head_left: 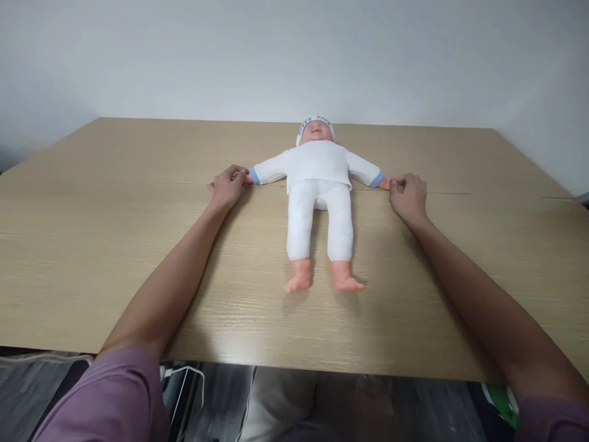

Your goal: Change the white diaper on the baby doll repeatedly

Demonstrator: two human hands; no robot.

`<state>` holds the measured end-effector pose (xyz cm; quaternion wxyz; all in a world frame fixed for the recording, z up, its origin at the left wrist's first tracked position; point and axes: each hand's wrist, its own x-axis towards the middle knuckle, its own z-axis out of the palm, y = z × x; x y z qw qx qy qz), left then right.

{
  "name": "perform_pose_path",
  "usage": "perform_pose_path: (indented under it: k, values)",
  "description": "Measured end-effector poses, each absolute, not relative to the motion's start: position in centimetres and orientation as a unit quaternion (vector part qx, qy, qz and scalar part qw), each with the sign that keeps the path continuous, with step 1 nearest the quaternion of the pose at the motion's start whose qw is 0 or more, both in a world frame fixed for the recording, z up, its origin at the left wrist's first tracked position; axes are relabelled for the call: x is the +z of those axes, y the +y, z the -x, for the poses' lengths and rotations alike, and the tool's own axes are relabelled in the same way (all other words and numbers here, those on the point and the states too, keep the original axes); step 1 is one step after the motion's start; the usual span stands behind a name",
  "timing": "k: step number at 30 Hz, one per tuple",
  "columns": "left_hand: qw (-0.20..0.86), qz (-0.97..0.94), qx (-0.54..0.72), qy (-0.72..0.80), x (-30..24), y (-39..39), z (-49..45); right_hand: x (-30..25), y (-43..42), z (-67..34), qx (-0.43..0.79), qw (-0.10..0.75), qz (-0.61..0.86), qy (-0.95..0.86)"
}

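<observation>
Right, starting at the far left, pale wood grain runs across the worktop, and down at the near edge comes a purple sleeve with a bare forearm reaching up and inward from it. At its end is the left hand, fingers curled and nearly closed, pinching the doll's small hand on this side, just beyond a blue cuff. Below, past the edge, a white cable loops over something dark. Now to the middle, and there's the doll, on its back on the worktop, between the two hands, head towards the far edge by the pale wall, arms spread wide, legs slightly apart and bare feet pointing this way. It wears a white top and bottoms and a white cap with blue lettering; under the near edge, the person's lap shows in dim light. Across to the right, another blue cuff, and beside it the right hand, thumb and fingers bent together, gripping the doll's other hand by its tip. Lower right, something green peeks out beside the other sleeve.
</observation>
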<state>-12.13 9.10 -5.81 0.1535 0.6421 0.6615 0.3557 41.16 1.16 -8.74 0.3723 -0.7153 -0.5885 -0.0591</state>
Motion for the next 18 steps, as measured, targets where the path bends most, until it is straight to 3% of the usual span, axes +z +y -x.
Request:
perform_pose_path:
  k: [5, 11, 15, 18]
  values:
    - [0.149, -0.638, 0.359, 0.665, -6.0, 8.7, 11.8, -8.6, 1.0, -41.1, -0.05, 0.375, 0.709, -0.596]
    - [0.17, -0.55, 0.45, 0.683, -5.4, 5.7, 10.5, -7.2, -1.3, -39.6, -0.042, 0.412, 0.692, -0.591]
    - [0.173, -0.54, 0.45, 0.69, -2.5, -2.2, 8.2, -4.1, -8.5, -36.3, -0.016, 0.451, 0.669, -0.591]
    - [0.159, -0.614, 0.444, 0.633, -1.3, -13.5, 5.9, -2.6, -19.1, -33.6, 0.058, 0.471, 0.632, -0.613]
